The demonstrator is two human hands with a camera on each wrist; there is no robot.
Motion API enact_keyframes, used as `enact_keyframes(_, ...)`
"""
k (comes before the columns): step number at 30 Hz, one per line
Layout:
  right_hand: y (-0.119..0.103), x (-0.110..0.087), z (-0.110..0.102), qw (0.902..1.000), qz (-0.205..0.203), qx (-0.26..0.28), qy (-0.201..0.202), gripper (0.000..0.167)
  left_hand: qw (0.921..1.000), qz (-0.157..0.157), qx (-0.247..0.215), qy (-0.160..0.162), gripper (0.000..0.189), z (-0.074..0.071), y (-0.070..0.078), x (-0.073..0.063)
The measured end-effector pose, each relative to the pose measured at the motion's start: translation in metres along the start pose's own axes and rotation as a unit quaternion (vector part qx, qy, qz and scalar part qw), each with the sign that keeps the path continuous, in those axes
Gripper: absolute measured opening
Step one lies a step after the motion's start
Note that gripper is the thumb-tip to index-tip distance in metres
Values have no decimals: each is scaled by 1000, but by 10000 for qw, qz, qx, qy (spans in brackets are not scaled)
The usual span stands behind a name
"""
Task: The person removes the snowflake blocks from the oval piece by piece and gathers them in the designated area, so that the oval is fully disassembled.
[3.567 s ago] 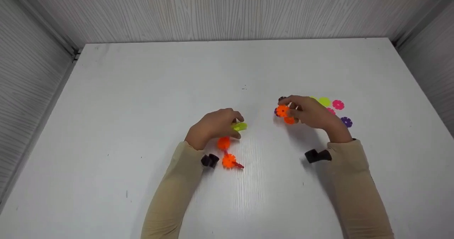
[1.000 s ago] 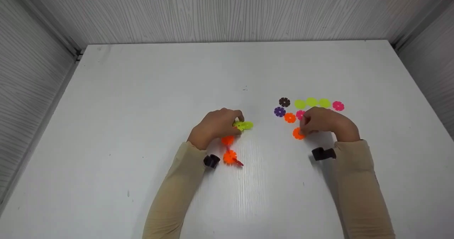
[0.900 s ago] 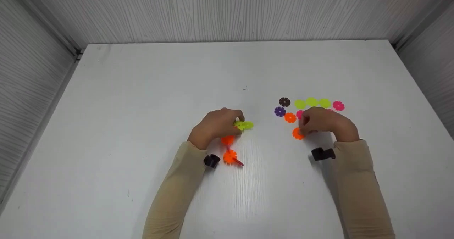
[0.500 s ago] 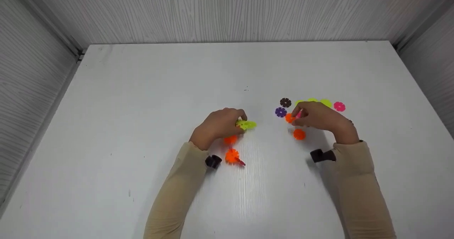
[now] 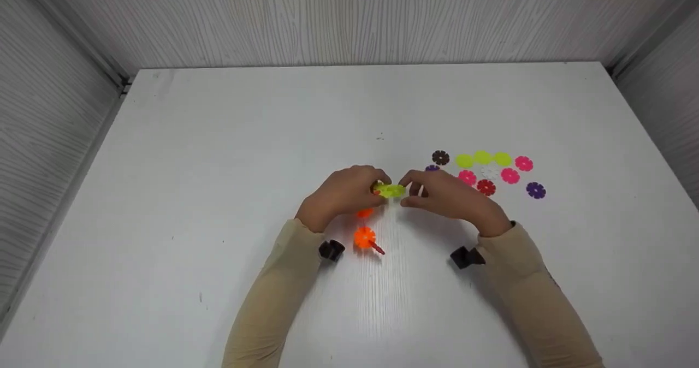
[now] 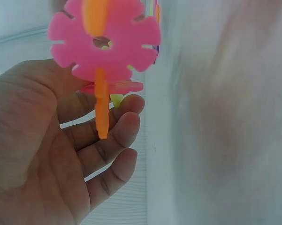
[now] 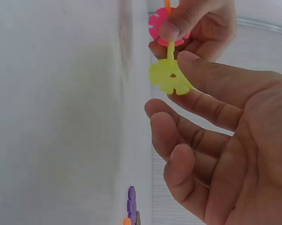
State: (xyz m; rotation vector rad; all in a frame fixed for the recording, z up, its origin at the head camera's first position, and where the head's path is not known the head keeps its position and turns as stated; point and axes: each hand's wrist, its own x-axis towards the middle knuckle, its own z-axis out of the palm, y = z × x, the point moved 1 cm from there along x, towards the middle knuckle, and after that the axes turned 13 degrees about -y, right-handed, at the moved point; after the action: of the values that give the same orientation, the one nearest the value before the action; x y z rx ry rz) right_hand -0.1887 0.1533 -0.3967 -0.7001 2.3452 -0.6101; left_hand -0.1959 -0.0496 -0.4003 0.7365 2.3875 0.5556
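My left hand (image 5: 344,194) pinches a chain of slotted plastic flower discs by a pink disc (image 7: 157,28), seen in the right wrist view. Below the hand dangles the rest of the chain, with an orange disc (image 5: 363,236) and a red disc (image 5: 378,248) edge-on at its lower end. In the left wrist view another pink disc (image 6: 72,40) has orange discs (image 6: 102,112) slotted into it. Yellow-green discs (image 5: 390,190) sit at the chain's upper end. My right hand (image 5: 450,194) pinches the edge of the outer yellow-green disc (image 7: 162,77) between thumb and index finger; its other fingers are loosely bent.
Loose flower discs lie on the white table (image 5: 246,138) at the right: a brown disc (image 5: 440,158), several yellow-green, pink discs (image 5: 510,176), a white disc (image 5: 490,172), a red disc (image 5: 486,187) and a purple disc (image 5: 535,190). My right hand and forearm cover part of this group.
My right hand has left the loose discs, where it handled an orange and then a pink one, and moved left to the yellow-green disc. My left hand has shifted slightly right with the chain.
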Motion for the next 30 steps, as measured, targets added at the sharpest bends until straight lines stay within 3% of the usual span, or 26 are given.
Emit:
enact_keyframes(5,-5,1,6,9993,-227,-194,209,24,9998,178,6,-42,37,1,3,0)
enact_keyframes(14,-7,4,5,9963,-224,-362,750,14,9991,405,55,107,35,1,5,-1)
enact_keyframes(25,-3,4,4,9936,-583,-296,917,14,9988,484,18,31,35,2,5,0)
enact_keyframes(30,-3,2,2,9918,-796,-330,944,14,9974,687,-206,-49,35,1,5,0)
